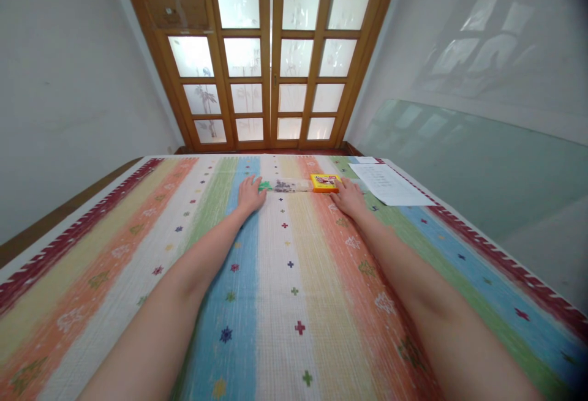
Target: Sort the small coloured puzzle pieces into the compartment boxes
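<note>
Far out on the striped cloth, a row of small things lies between my hands. My left hand [251, 196] rests at the row's left end, its fingers apart, touching or close beside a small green item [264, 185]. Right of that lies a clear plastic pack [283, 186] with small dark pieces in it. Farther right is a flat yellow box [325, 182] with a red border and a printed picture. My right hand [350, 198] is at the box's right edge, fingers spread, the thumb side against it. Some clear plastic shows beyond these fingers; its contents cannot be made out.
A striped, patterned tablecloth [294, 254] covers the table. White printed sheets [392, 185] lie at the back right. A pale glass panel [463, 150] leans on the right wall. Wooden glazed doors [271, 52] stand behind the table's far edge.
</note>
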Available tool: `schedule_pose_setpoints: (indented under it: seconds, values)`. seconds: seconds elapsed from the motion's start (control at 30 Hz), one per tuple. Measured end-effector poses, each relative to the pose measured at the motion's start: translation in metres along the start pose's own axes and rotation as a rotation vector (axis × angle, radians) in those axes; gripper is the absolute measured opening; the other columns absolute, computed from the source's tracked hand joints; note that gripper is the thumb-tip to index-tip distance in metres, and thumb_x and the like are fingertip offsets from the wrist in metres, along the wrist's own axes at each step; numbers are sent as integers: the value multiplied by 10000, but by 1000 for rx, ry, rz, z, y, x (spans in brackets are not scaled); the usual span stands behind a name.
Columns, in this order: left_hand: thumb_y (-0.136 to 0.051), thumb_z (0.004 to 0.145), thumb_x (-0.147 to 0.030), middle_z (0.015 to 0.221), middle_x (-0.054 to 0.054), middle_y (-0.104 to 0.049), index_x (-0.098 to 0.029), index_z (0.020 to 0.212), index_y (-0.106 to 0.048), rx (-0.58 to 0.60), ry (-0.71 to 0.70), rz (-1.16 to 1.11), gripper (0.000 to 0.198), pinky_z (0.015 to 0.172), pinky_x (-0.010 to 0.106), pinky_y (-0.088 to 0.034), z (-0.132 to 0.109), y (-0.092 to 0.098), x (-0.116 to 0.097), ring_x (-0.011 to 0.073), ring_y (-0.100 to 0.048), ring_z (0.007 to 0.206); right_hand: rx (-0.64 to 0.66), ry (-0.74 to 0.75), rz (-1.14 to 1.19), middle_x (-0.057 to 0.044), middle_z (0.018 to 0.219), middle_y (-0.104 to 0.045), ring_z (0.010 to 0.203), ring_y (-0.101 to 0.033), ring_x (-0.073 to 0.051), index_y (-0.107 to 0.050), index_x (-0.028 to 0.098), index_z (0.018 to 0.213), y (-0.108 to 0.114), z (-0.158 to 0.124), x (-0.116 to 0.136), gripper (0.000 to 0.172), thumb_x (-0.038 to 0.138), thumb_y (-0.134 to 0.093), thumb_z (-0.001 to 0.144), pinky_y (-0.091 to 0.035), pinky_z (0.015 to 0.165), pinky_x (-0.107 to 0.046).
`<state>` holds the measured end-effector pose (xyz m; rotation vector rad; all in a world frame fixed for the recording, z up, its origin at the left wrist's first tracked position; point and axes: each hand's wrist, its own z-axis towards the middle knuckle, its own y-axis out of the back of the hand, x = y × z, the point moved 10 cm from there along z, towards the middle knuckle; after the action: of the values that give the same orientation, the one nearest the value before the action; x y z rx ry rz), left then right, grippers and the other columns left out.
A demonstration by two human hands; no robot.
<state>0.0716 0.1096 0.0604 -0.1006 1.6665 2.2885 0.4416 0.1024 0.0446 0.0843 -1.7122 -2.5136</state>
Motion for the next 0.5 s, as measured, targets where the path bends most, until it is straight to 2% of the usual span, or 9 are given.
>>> schedule_pose_setpoints:
  seconds: [0.1, 0.2, 0.3, 0.4, 0.5]
  values:
    - [-466, 1001, -419, 1636, 83, -421, -227, 1494, -537, 28, -104, 6, 534, 1288, 423, -233, -15, 4, 12, 261, -347, 1520, 23, 162, 111, -164, 1614, -416, 1492, -352, -338, -445, 178, 1564, 9, -5, 53, 610, 413, -467, 1001, -286, 1221, -531]
    - [-454, 1005, -444, 1583, 82, -490, -228, 1448, -586, 63, -184, -4, 510, 1277, 411, -264, -33, 5, 25, 255, -415, 1477, 46, 321, 238, -119, 1628, -409, 1488, -379, -281, -484, 199, 1539, 18, -12, 114, 559, 451, -393, 1048, -308, 1230, -457]
    - [-451, 1006, -492, 1567, 101, -513, -204, 1440, -599, 120, -223, -9, 542, 1256, 401, -298, -49, 2, 33, 258, -453, 1455, 124, 394, 313, -105, 1628, -416, 1490, -385, -272, -460, 220, 1561, 14, -20, 167, 584, 507, -391, 1057, -314, 1227, -448]
    - [-459, 993, -579, 1627, 96, -447, -233, 1507, -541, 207, -256, 14, 625, 1264, 441, -270, -61, -5, 30, 283, -396, 1506, 201, 418, 338, -115, 1632, -409, 1492, -384, -296, -454, 241, 1570, 6, -30, 202, 613, 555, -431, 1044, -313, 1217, -480]
    - [-438, 979, -659, 1695, 81, -333, -279, 1582, -445, 284, -271, 37, 712, 1277, 511, -209, -69, -13, 19, 317, -287, 1567, 247, 422, 301, -133, 1633, -409, 1506, -366, -325, -468, 248, 1562, -1, -39, 216, 611, 582, -387, 1056, -278, 1215, -543]
